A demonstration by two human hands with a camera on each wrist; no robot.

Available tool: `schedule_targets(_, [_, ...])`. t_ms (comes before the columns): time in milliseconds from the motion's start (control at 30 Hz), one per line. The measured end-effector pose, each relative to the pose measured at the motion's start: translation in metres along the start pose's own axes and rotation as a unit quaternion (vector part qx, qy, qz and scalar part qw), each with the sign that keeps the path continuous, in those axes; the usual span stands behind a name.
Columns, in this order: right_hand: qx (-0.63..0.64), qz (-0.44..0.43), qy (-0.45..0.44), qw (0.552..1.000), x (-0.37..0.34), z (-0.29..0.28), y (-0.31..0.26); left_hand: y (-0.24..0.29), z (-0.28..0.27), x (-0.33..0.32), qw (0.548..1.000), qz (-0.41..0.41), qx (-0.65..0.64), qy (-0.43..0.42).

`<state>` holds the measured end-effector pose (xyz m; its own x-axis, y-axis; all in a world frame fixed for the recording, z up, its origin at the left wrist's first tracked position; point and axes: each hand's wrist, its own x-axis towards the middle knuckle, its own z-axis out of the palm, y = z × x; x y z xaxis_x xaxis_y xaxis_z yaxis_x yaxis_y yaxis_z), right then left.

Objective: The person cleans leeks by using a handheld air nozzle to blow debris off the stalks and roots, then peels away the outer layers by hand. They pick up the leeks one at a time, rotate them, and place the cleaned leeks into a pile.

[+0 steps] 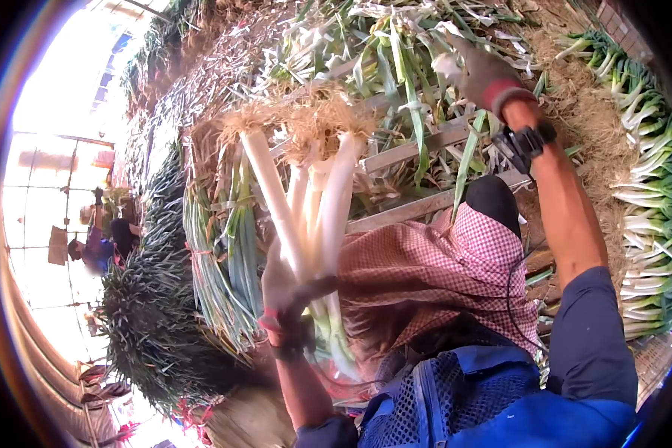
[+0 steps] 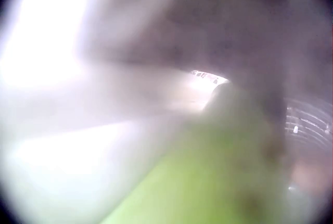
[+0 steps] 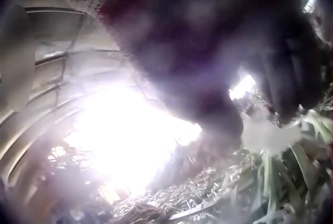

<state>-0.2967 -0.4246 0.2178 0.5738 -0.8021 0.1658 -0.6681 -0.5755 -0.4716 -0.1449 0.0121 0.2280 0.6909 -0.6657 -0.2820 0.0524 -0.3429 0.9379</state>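
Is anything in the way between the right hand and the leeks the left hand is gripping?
Nothing visible blocks the right hand from the leeks in the left hand. In the head view, loose leaves and a rail show across the gap, apparently lower down. The right hand itself appears to hold a whitish scrap.

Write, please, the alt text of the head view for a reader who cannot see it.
A person's left hand holds leeks with their roots pointing outward; the right hand holds a pale piece near scattered leaves. A row of leeks lies along the picture's right edge.
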Motion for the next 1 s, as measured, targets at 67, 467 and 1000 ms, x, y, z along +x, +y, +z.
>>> schedule_targets(67, [-0.052,-0.081,0.033,0.995,-0.029,-0.021,-0.019,0.004,0.007,0.003,0.999,0.026,0.023,-0.006])
schedule_targets(467, [-0.255,-0.401,-0.264,0.839,-0.112,-0.005,-0.155,0.012,0.114,0.006,0.896,0.266,0.341,0.1])
schedule_targets(1000, [-0.237,-0.217,-0.435,0.841,-0.085,0.004,-0.103,0.0,0.151,-0.077,0.932,0.271,0.21,-0.116])
